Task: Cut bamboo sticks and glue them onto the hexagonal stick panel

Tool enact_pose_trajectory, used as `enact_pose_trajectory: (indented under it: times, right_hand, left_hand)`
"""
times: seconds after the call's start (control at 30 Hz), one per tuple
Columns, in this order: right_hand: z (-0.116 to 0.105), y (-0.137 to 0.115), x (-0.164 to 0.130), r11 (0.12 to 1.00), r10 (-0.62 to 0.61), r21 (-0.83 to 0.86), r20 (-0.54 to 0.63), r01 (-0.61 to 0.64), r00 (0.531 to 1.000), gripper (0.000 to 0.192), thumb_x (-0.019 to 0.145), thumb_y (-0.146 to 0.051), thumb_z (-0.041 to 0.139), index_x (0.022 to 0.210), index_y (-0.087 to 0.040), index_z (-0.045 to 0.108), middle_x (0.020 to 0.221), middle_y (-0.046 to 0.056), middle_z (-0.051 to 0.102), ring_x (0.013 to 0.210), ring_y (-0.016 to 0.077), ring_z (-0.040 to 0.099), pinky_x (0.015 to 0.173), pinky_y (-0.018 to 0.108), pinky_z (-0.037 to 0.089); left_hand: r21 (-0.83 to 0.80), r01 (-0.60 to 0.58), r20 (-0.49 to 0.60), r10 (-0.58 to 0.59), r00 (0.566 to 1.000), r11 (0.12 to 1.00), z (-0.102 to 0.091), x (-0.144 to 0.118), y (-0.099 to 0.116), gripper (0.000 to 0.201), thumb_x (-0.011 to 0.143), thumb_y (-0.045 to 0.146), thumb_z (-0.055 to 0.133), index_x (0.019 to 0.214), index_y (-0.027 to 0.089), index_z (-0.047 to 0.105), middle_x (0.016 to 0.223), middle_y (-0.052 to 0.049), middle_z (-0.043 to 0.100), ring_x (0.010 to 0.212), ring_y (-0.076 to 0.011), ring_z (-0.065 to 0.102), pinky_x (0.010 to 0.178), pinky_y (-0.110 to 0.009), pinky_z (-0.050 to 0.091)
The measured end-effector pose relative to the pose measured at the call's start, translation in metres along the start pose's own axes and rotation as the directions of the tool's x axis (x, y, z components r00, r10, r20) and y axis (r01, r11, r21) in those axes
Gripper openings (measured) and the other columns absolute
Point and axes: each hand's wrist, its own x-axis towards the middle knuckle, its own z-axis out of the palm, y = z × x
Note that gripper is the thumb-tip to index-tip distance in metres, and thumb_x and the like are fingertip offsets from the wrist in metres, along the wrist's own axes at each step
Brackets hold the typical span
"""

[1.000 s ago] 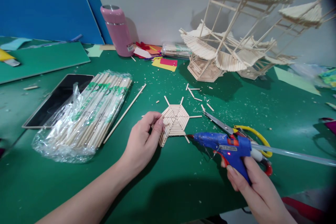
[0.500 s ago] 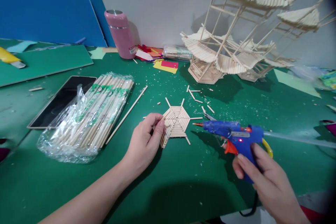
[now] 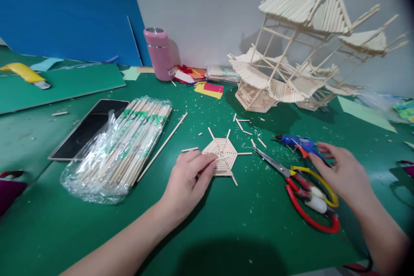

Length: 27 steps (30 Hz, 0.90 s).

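Observation:
Near the middle of the table lies a web-shaped wooden stick panel [image 3: 226, 148], with bare spokes jutting from its rim. My left hand [image 3: 190, 179] is closed in a pinch at the panel's left side, a short wooden stick [image 3: 221, 158] at its fingertips over the panel. On the right, my right hand [image 3: 344, 174] has its fingers around the handle of a blue glue gun [image 3: 299, 141] with an orange trigger, down at the table and pointing left. Between the hands are scissors [image 3: 274, 164] with red and yellow handles, blades toward the panel.
A plastic-wrapped bundle of sticks [image 3: 129, 142] overlaps a dark tablet [image 3: 87, 125] on the left. One long stick [image 3: 163, 146] lies beside it. Behind stand a pink flask [image 3: 159, 56] and a stick-built pavilion model [image 3: 284, 64]. A yellow cutter [image 3: 27, 73] rests far left.
My right hand has moved the glue gun away to the right and back, lowering it to the table; the scissors are now uncovered. My left hand's fingertips have shifted toward the panel's middle.

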Motion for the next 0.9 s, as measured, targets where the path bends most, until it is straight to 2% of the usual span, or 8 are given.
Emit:
enact_pose_trajectory:
  times: [0.07,0.13,0.2,0.27,0.33,0.53,0.67,0.9]
  right_hand:
    - [0.002,-0.029,-0.009,0.997,-0.079,0.021,-0.027,0.080,0.997,0.022,0.081,-0.034,0.052,0.101,-0.028,0.059,0.101,0.009,0.058,0.095,0.0291,0.055,0.071,0.042,0.046]
    - [0.008,-0.064,-0.019,0.973,-0.211,0.103,0.028,0.207,0.977,0.020,0.082,-0.028,0.052,0.100,-0.030,0.059,0.101,0.004,0.060,0.094,0.0221,0.056,0.079,0.037,0.046]
    - [0.017,-0.097,-0.028,0.853,-0.471,0.284,0.058,0.438,0.880,0.021,0.080,-0.022,0.056,0.100,-0.026,0.061,0.089,0.003,0.062,0.084,0.0189,0.058,0.071,0.034,0.048]
    - [0.028,-0.122,-0.034,0.768,-0.587,0.375,0.084,0.520,0.806,0.019,0.081,-0.020,0.054,0.098,-0.023,0.063,0.085,0.004,0.062,0.078,0.0164,0.057,0.066,0.031,0.048]
    - [0.037,-0.136,-0.037,0.736,-0.623,0.406,0.093,0.542,0.777,0.016,0.082,-0.021,0.053,0.094,-0.021,0.065,0.082,0.004,0.063,0.074,0.0156,0.056,0.064,0.030,0.047]
    - [0.047,-0.132,-0.036,0.735,-0.589,0.472,0.088,0.487,0.803,0.013,0.083,-0.020,0.054,0.089,-0.021,0.066,0.080,0.004,0.062,0.074,0.0154,0.054,0.065,0.030,0.046]
    - [0.049,-0.123,-0.036,0.763,-0.504,0.524,0.114,0.379,0.856,0.011,0.082,-0.019,0.056,0.088,-0.021,0.065,0.078,0.003,0.060,0.072,0.0142,0.055,0.063,0.028,0.046]
    - [0.055,-0.119,-0.041,0.785,-0.504,0.522,0.225,0.333,0.834,0.011,0.082,-0.022,0.056,0.087,-0.020,0.066,0.078,0.003,0.060,0.074,0.0148,0.055,0.064,0.029,0.045]
  left_hand:
    - [0.022,-0.045,0.035,0.044,0.998,0.999,0.000,0.000,0.002,0.015,0.084,0.019,0.047,0.088,0.019,0.061,0.069,-0.003,0.062,0.068,-0.0172,0.054,0.066,-0.033,0.039]
    - [0.035,-0.098,0.084,0.095,0.992,0.995,-0.001,0.000,0.004,0.015,0.083,0.017,0.047,0.088,0.018,0.061,0.068,-0.003,0.061,0.066,-0.0169,0.052,0.065,-0.033,0.037]
    - [0.035,-0.145,0.131,0.139,0.981,0.989,-0.001,0.000,0.005,0.016,0.084,0.017,0.045,0.089,0.018,0.061,0.067,-0.003,0.060,0.065,-0.0166,0.050,0.064,-0.032,0.035]
    - [0.031,-0.171,0.172,0.163,0.972,0.985,-0.002,-0.001,0.007,0.018,0.085,0.017,0.044,0.089,0.018,0.061,0.067,-0.003,0.059,0.066,-0.0168,0.048,0.065,-0.032,0.035]
    - [0.029,-0.182,0.204,0.172,0.964,0.983,-0.002,-0.002,0.008,0.019,0.085,0.017,0.043,0.088,0.019,0.062,0.065,-0.003,0.058,0.066,-0.0169,0.047,0.065,-0.032,0.034]
    - [-0.007,-0.169,0.170,0.167,0.971,0.986,-0.002,-0.001,0.007,0.017,0.084,0.018,0.045,0.092,0.019,0.060,0.067,-0.003,0.058,0.068,-0.0175,0.049,0.066,-0.033,0.036]
    - [0.017,0.001,0.042,-0.001,0.999,1.000,-0.003,0.001,0.002,0.021,0.085,0.018,0.042,0.102,0.016,0.054,0.075,-0.004,0.060,0.074,-0.0185,0.052,0.072,-0.035,0.040]
    - [0.010,0.115,0.046,-0.116,0.992,0.993,0.001,0.002,-0.006,0.016,0.086,0.018,0.041,0.093,0.017,0.056,0.083,-0.005,0.063,0.078,-0.0179,0.055,0.072,-0.033,0.043]
